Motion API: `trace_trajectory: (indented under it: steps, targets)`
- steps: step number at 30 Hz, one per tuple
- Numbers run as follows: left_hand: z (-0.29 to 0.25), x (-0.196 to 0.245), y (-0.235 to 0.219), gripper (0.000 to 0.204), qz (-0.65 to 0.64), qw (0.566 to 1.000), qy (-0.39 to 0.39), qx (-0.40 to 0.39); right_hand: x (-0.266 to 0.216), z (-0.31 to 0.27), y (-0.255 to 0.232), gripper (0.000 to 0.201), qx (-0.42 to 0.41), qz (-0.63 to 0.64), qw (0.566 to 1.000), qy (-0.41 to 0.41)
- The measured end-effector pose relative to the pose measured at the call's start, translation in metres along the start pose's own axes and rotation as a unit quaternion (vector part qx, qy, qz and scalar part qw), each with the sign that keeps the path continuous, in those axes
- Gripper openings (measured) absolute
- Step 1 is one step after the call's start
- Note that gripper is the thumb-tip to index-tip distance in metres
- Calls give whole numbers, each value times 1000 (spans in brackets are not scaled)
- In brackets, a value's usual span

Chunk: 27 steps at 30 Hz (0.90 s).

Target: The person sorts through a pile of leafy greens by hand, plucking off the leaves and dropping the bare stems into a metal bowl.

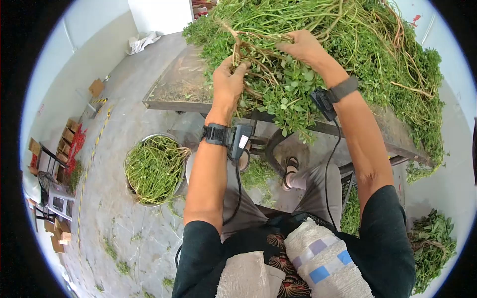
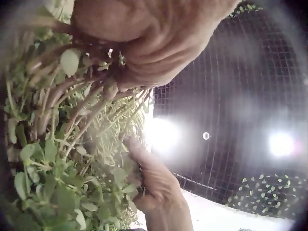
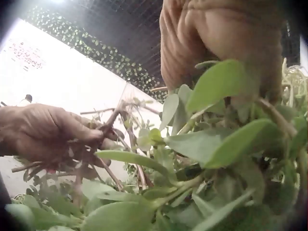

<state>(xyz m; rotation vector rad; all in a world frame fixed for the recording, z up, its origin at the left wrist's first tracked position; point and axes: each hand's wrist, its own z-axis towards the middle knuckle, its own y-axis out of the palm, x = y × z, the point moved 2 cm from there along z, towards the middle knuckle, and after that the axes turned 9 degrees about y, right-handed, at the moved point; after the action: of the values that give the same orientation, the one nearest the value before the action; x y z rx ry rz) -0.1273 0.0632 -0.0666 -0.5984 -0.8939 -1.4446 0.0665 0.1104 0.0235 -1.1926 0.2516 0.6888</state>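
The left hand (image 1: 228, 85) grips a bunch of reddish-brown stems (image 1: 237, 47) near their root end, its thumb pressed against them; the right wrist view shows this hand (image 3: 45, 132) from the side. Just to its right, the right hand (image 1: 307, 49) pinches stems of the same leafy plant, its fingertips partly hidden among them. Round green leaves (image 1: 298, 84) hang below and between the hands, over the table's front edge. In the left wrist view the right hand (image 2: 161, 190) appears beyond the stems (image 2: 72, 103).
A large heap of green plants (image 1: 377, 59) covers much of the table (image 1: 174, 84). On the floor at the left stands a round tub full of stems (image 1: 154, 171). More greens (image 1: 432, 243) lie at the lower right; boxes (image 1: 62, 231) stand far left.
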Motion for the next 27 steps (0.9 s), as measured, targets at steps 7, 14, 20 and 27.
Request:
trace_trajectory:
  steps: [7,14,20,27]
  targets:
    - [7,-7,-14,18,64,998,22,13,20,-15,6,37,-62,33,997,34]
    - [7,-17,-14,20,123,991,-36,25,51,-36,-25,34,-7,20,994,104]
    - [0,-28,4,28,614,705,192,299,51,-43,-7,63,-39,-130,982,134]
    - [-10,21,24,26,199,960,191,45,38,-48,20,34,32,-258,959,114]
